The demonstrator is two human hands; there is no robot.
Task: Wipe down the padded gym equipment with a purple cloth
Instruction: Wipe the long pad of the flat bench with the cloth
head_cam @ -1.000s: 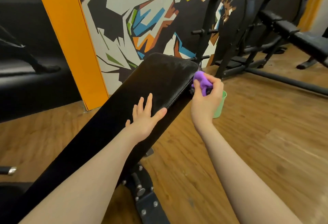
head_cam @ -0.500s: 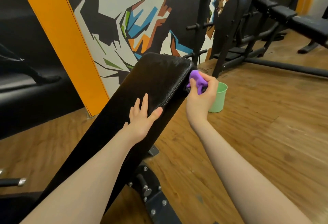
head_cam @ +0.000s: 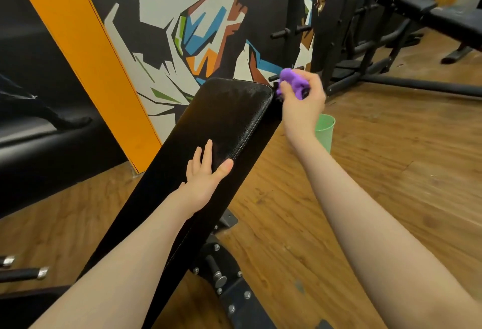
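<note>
**Cloth at the pad's far right corner, bunched in the right hand**

Nearest along the padded backrest (head_cam: pixel 229 125): left hand (head_cam: pixel 206 177) flat on the black pad, fingers spread and lightly splayed, thumb hooked toward the pad's right seam, forearm lying along the pad's length. Looks like a bracing hold, not a wiping one.

Long axis of the pad running from near left up and away to far right, rising toward the painted wall.

Farther up, at the pad's far right corner: right hand (head_cam: pixel 302 101) closed in a fist around the purple cloth (head_cam: pixel 292 81), cloth balled and poking out above the knuckles. Held just off the corner, level with the top edge; contact with the side of the pad not clear. Wrist bent inward, arm reaching out beside the pad's right edge.

Right hand plainly the nearer to the unwiped top edge; likely next stroke inward and leftward across the pad's upper end.

Just beyond the pad's right edge, on the wooden floor: green cup (head_cam: pixel 324 130), partly hidden by the right wrist.
</note>
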